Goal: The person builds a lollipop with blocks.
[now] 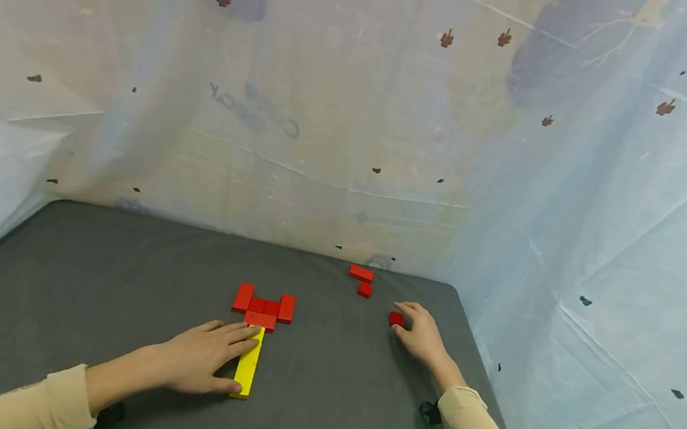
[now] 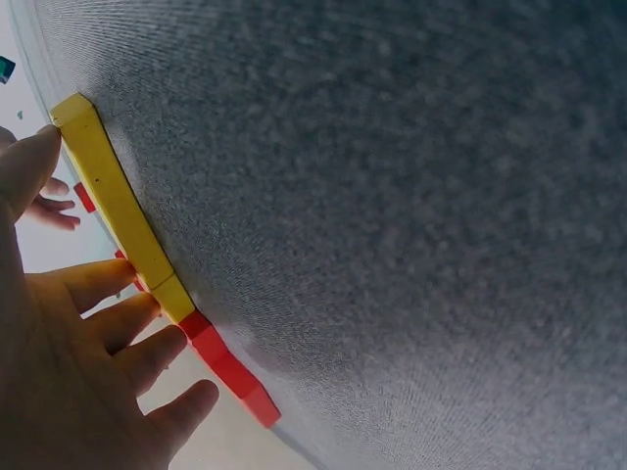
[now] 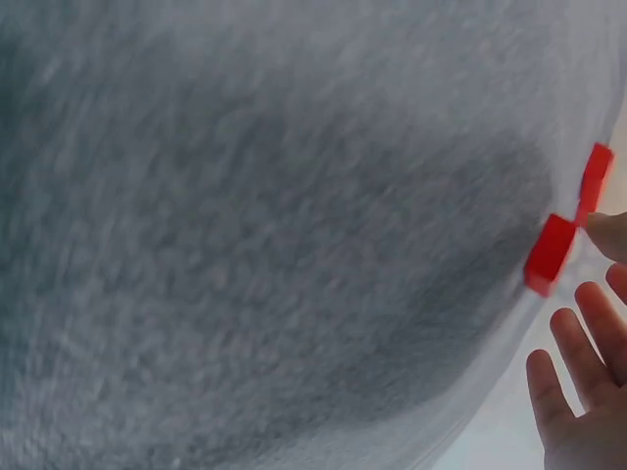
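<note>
My left hand (image 1: 201, 356) lies with its fingers extended along a yellow strip of blocks (image 1: 247, 366). Its thumb touches the near end, and its fingertips rest by the far end. In the left wrist view a seam splits the yellow strip (image 2: 113, 191) into a long and a short part. Beyond it, several red blocks (image 1: 260, 320) form a flat U shape that meets the yellow. Over to the right, my right hand (image 1: 423, 336) reaches around a small red block (image 1: 396, 319), thumb close to it. The right wrist view shows that block (image 3: 550, 253) beside spread fingers (image 3: 583, 362).
Two more red blocks, a longer one (image 1: 361, 273) and a small one (image 1: 365, 289), lie near the back edge of the dark grey table (image 1: 317, 401). A pale printed sheet (image 1: 308, 92) hangs behind the table and along its sides.
</note>
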`<state>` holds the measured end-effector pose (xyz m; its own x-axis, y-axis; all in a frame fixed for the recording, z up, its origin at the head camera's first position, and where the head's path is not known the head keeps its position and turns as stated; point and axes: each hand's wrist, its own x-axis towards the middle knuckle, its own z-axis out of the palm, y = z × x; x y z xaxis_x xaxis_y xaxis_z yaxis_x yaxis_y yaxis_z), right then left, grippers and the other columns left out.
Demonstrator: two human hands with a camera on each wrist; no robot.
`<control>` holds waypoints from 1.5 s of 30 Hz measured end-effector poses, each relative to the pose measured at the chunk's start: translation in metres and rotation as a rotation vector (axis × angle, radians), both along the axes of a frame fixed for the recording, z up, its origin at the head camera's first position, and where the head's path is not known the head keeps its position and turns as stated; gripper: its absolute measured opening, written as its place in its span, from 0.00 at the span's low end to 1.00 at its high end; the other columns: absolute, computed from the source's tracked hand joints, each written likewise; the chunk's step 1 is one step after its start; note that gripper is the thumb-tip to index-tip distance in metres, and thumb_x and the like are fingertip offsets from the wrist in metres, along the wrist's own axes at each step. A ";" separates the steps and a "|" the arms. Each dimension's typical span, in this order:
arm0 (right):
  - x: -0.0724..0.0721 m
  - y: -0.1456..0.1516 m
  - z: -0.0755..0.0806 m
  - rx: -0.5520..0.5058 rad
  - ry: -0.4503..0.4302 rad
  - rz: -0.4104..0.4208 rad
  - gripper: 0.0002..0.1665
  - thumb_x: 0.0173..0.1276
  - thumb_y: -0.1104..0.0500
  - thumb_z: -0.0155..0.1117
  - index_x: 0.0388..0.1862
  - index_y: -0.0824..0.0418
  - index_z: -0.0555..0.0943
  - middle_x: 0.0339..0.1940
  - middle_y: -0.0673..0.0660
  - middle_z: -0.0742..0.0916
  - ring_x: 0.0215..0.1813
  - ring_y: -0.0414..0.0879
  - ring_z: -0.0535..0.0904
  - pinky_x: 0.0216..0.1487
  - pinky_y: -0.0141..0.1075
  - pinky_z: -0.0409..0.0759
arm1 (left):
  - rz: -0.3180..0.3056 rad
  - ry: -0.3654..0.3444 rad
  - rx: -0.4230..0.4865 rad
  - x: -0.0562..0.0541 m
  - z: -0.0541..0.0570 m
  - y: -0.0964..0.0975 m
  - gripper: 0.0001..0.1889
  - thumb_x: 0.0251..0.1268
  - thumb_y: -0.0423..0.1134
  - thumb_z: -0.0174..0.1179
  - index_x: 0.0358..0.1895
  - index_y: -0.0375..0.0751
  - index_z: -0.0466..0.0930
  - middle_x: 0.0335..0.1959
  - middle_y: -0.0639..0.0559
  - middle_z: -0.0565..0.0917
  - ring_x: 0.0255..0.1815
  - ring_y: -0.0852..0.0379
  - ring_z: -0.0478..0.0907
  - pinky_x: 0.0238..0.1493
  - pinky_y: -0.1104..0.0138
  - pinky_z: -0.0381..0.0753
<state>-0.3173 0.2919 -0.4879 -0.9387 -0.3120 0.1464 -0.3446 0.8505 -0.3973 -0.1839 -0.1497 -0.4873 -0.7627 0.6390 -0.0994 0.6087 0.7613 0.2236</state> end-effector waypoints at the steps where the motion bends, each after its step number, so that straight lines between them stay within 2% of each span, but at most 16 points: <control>1: -0.001 0.001 -0.001 0.005 -0.004 -0.001 0.32 0.72 0.62 0.70 0.73 0.66 0.76 0.70 0.67 0.78 0.71 0.68 0.72 0.69 0.64 0.71 | 0.001 -0.001 -0.001 0.000 0.000 0.000 0.45 0.68 0.70 0.59 0.80 0.45 0.65 0.83 0.48 0.61 0.82 0.44 0.59 0.75 0.39 0.62; 11: -0.006 0.012 -0.011 0.033 0.012 0.004 0.28 0.70 0.64 0.70 0.68 0.68 0.80 0.66 0.69 0.81 0.67 0.68 0.76 0.67 0.62 0.74 | 0.005 -0.008 0.000 0.001 -0.001 0.003 0.45 0.67 0.69 0.61 0.80 0.46 0.66 0.83 0.49 0.62 0.81 0.45 0.61 0.75 0.40 0.64; 19: -0.005 0.012 -0.013 0.059 0.033 0.005 0.21 0.70 0.66 0.70 0.61 0.67 0.84 0.60 0.68 0.85 0.63 0.67 0.79 0.65 0.62 0.75 | 0.012 0.005 0.000 0.001 -0.001 0.004 0.45 0.66 0.69 0.63 0.79 0.46 0.67 0.82 0.50 0.63 0.80 0.46 0.62 0.75 0.40 0.64; 28: -0.005 0.007 -0.012 0.039 0.031 0.002 0.20 0.71 0.64 0.71 0.61 0.65 0.85 0.59 0.66 0.85 0.63 0.66 0.80 0.66 0.61 0.75 | 0.010 0.003 0.008 0.000 -0.003 0.002 0.45 0.67 0.70 0.62 0.80 0.46 0.67 0.82 0.50 0.63 0.81 0.45 0.61 0.75 0.39 0.63; 35: -0.004 -0.012 -0.006 -0.013 0.032 0.022 0.20 0.71 0.63 0.70 0.61 0.63 0.85 0.61 0.64 0.85 0.65 0.64 0.79 0.67 0.60 0.74 | 0.018 -0.001 0.006 0.000 -0.001 0.001 0.46 0.65 0.71 0.61 0.80 0.47 0.67 0.82 0.50 0.63 0.81 0.45 0.61 0.75 0.39 0.63; 45: -0.003 -0.058 0.006 -0.094 0.029 0.058 0.22 0.73 0.61 0.70 0.64 0.61 0.84 0.63 0.61 0.84 0.67 0.62 0.78 0.68 0.59 0.74 | 0.009 0.025 0.016 0.000 -0.001 0.001 0.45 0.67 0.68 0.62 0.79 0.45 0.67 0.82 0.49 0.63 0.82 0.43 0.59 0.75 0.38 0.62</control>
